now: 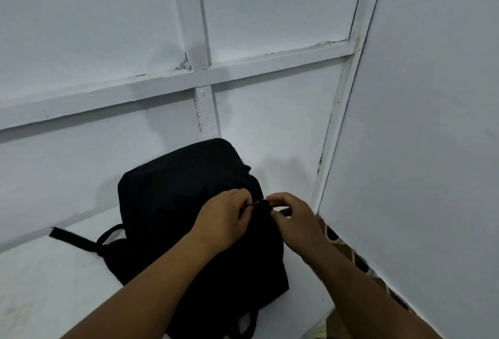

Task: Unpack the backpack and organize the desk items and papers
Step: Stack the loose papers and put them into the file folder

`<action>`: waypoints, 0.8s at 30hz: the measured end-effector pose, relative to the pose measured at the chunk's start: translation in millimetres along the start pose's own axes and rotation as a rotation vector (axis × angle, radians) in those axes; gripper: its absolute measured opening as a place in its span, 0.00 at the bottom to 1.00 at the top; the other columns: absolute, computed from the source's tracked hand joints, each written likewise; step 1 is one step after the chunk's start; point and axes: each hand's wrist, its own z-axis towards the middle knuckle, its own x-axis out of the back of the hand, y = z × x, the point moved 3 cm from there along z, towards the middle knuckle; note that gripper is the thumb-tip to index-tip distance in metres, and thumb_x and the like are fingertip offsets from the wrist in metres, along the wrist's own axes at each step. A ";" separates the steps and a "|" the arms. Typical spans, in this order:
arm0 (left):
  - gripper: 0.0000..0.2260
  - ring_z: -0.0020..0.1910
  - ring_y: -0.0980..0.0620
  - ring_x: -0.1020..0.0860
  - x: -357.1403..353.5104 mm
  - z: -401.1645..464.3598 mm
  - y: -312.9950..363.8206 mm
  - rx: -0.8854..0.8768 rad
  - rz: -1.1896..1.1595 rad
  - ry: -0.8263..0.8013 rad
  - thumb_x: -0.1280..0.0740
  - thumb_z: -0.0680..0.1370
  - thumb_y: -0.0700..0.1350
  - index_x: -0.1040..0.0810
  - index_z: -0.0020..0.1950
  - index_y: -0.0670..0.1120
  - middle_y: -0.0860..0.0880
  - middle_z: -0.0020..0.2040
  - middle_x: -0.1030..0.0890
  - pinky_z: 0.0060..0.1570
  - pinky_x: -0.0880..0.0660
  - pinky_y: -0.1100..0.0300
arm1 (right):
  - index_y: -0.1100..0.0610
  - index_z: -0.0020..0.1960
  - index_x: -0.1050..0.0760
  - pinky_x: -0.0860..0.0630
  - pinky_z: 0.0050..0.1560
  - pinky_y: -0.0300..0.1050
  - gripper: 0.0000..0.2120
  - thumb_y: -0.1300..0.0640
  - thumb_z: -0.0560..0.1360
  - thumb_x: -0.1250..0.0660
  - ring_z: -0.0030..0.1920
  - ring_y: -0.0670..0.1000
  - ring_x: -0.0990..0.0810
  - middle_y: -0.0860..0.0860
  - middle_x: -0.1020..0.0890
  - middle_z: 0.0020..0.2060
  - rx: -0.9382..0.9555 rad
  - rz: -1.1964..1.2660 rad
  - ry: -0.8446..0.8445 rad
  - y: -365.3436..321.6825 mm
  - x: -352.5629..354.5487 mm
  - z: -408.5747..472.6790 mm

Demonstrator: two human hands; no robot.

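Now pinching zipper pulls point(259, 202) with left hand point(224, 219) and right hand point(293, 217), likely to part them and open bag point(172, 198), standing shut near desk's point(40, 279) right edge.

A black fabric backpack point(189, 203) stands upright on the white desk point(40, 284), toward its back right corner near the wall, zipped shut, a strap point(71, 238) trailing flat leftward.
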 end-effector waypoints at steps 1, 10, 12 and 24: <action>0.05 0.34 0.55 0.27 0.8 -2.2 -1.6 0.013 -0.045 -0.002 0.33 0.76 0.45 0.28 0.42 0.51 0.55 0.35 0.25 0.34 0.28 0.59 | 0.46 0.56 0.21 0.22 0.50 0.36 0.13 0.61 0.77 0.33 0.49 0.41 0.20 0.41 0.19 0.52 0.062 -0.029 -0.014 0.6 -2.5 1.9; 0.08 0.30 0.56 0.23 2.9 -18.5 -9.0 0.220 -0.372 0.237 0.29 0.72 0.37 0.23 0.35 0.46 0.53 0.30 0.22 0.34 0.29 0.67 | 0.47 0.67 0.26 0.24 0.59 0.42 0.24 0.39 0.73 0.36 0.58 0.42 0.26 0.43 0.26 0.57 0.438 -0.301 -0.305 -0.3 -8.7 37.6; 0.08 0.31 0.54 0.21 2.2 -19.6 -6.4 0.306 -0.432 0.271 0.25 0.73 0.38 0.19 0.35 0.46 0.52 0.31 0.19 0.35 0.25 0.66 | 0.46 0.69 0.28 0.23 0.57 0.42 0.27 0.37 0.73 0.36 0.56 0.42 0.25 0.43 0.27 0.57 0.518 -0.407 -0.376 -3.2 -8.5 45.6; 0.08 0.35 0.58 0.18 20.7 -35.8 8.0 0.625 -0.330 0.356 0.23 0.71 0.37 0.17 0.42 0.49 0.55 0.35 0.16 0.41 0.22 0.66 | 0.43 0.57 0.24 0.23 0.40 0.44 0.14 0.41 0.74 0.37 0.41 0.46 0.22 0.42 0.24 0.47 0.847 -0.596 -0.465 -10.8 -14.3 68.6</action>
